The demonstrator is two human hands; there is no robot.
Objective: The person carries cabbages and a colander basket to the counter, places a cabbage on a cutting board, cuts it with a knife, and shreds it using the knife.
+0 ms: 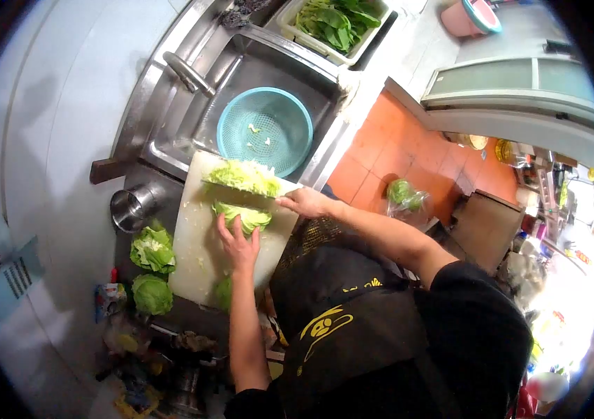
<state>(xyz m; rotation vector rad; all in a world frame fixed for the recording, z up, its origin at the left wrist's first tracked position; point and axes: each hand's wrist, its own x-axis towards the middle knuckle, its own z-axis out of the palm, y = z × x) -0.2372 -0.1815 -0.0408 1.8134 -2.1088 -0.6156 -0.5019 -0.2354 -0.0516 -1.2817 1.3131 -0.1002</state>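
My right hand (305, 202) is closed around the handle of a large knife (241, 190), its blade between shredded cabbage (251, 176) and a cut cabbage piece (244, 217). With bent fingers, my left hand (240, 244) holds that piece down on the white cutting board (196, 237). The shreds lie along the board's far end, beside a blue-green colander (265, 133) that has a few bits inside. Another green piece (224, 292) is partly hidden behind my left forearm.
Two cabbages (152, 249) (152, 294) and a metal bowl (131, 209) are left of the board. The colander stands in a steel sink (241, 66) with a faucet (189, 73). A tub of leafy greens (335, 24) is beyond; a bagged cabbage (402, 194) is on the orange floor (374, 150).
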